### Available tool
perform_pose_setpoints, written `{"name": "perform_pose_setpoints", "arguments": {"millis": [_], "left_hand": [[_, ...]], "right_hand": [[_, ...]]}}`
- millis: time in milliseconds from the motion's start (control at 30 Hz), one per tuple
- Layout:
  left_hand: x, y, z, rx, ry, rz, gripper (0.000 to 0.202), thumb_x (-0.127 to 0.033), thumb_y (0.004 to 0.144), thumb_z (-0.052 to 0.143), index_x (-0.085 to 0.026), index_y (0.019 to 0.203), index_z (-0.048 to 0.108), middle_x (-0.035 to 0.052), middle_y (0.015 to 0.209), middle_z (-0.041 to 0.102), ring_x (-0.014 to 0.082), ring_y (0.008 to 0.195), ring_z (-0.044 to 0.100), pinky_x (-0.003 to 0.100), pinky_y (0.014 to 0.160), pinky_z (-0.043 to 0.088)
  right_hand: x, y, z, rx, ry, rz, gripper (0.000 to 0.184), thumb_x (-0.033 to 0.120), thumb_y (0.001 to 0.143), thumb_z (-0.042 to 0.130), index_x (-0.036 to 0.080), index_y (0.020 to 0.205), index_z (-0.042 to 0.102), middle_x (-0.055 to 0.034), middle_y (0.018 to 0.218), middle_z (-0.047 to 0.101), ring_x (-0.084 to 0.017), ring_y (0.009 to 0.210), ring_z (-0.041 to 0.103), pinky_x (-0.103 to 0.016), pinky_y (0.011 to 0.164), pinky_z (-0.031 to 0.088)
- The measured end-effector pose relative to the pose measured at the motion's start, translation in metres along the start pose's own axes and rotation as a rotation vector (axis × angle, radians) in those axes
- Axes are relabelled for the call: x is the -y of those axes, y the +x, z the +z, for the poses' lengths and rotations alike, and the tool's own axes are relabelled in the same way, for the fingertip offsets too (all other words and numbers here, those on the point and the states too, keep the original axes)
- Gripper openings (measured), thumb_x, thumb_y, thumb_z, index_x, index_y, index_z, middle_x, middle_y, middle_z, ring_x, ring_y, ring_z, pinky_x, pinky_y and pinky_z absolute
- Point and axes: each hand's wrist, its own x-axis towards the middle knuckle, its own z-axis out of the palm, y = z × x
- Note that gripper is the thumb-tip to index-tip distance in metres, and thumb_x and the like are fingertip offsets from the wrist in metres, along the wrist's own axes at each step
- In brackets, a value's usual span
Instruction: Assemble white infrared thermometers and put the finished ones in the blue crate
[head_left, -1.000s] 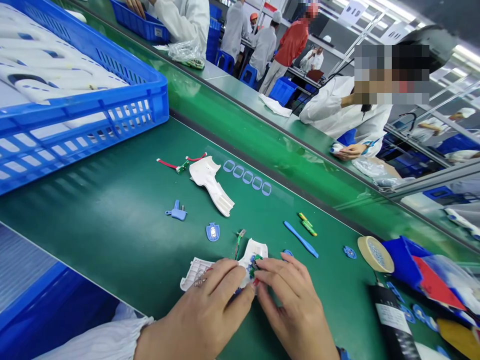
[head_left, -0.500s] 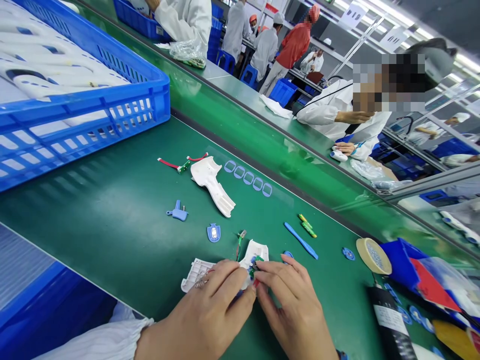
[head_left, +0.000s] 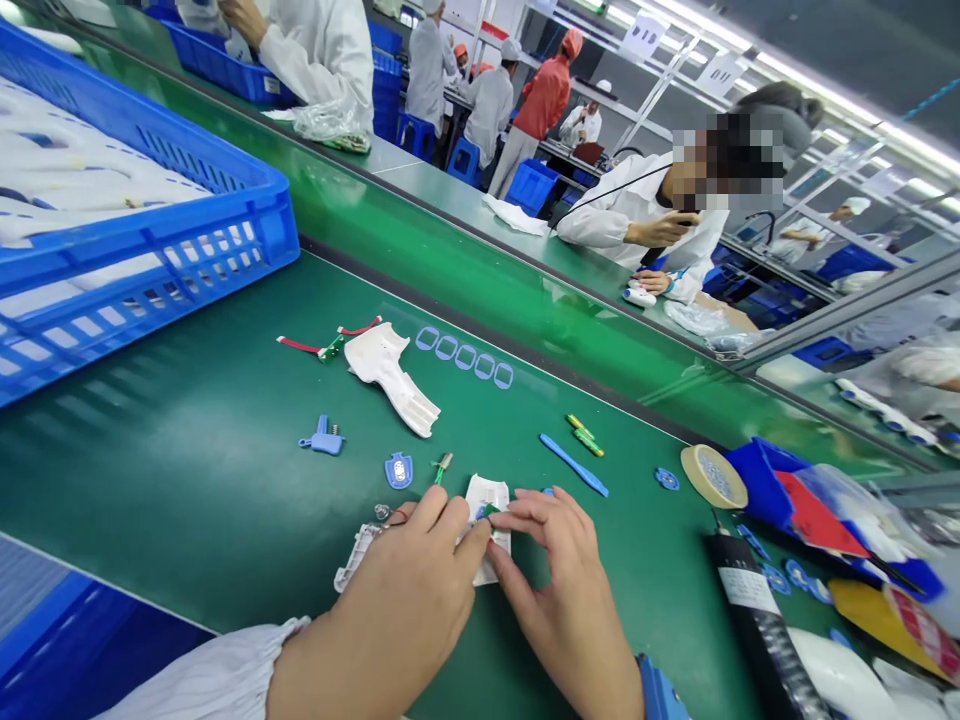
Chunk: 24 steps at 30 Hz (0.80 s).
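Both hands work on a white plastic housing half (head_left: 489, 498) lying on the green mat at the near edge. My left hand (head_left: 409, 595) presses down on it with curled fingers, covering most of it. My right hand (head_left: 559, 580) pinches a small green and blue part (head_left: 489, 511) inside the housing with thumb and forefinger. A second white housing half (head_left: 394, 382) lies farther back, with a small circuit board on red wires (head_left: 326, 347) beside it. A blue trigger piece (head_left: 322, 440) and a blue badge (head_left: 398, 469) rest between them.
A large blue crate (head_left: 150, 250) of white housings stands at the left. A row of blue rings (head_left: 465, 356), a blue pry tool (head_left: 574, 465), green batteries (head_left: 583, 436) and a tape roll (head_left: 713, 476) lie beyond. Blue bins sit at right. Co-workers in white sit across the belt.
The view has swung right and down. My hands have turned the housing so it stands more upright under my fingers, and the wire with its small part now lies left of it.
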Motion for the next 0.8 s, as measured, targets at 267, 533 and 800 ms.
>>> {"name": "perform_pose_setpoints", "arguments": {"millis": [267, 533, 800], "left_hand": [[0.0050, -0.0033, -0.0014, 0.068, 0.005, 0.034, 0.031, -0.007, 0.072, 0.049, -0.015, 0.099, 0.061, 0.0045, 0.073, 0.052, 0.0207, 0.073, 0.048, 0.028, 0.052, 0.040], [0.0061, -0.0055, 0.0024, 0.121, -0.037, 0.006, 0.036, -0.008, 0.077, 0.040, -0.018, 0.106, 0.058, 0.0044, 0.076, 0.052, 0.0202, 0.075, 0.048, 0.030, 0.058, 0.045], [0.0070, -0.0025, -0.0024, 0.300, -0.051, -0.041, 0.038, -0.009, 0.081, 0.037, -0.022, 0.112, 0.055, 0.0049, 0.081, 0.053, 0.0229, 0.080, 0.050, 0.036, 0.060, 0.048]], "right_hand": [[0.0000, 0.0032, -0.0036, 0.020, 0.023, 0.089, 0.029, 0.020, 0.074, 0.062, 0.020, 0.102, 0.055, -0.0085, 0.102, 0.057, -0.026, 0.102, 0.049, -0.048, 0.086, 0.042], [-0.0010, 0.0064, -0.0061, 0.070, 0.070, 0.135, 0.020, 0.024, 0.074, 0.062, 0.021, 0.094, 0.060, -0.0086, 0.105, 0.057, -0.027, 0.102, 0.047, -0.048, 0.088, 0.040], [0.0003, 0.0064, -0.0050, 0.103, 0.132, 0.152, 0.015, 0.022, 0.074, 0.059, 0.019, 0.089, 0.058, -0.0083, 0.105, 0.056, -0.027, 0.103, 0.044, -0.047, 0.092, 0.036]]}}
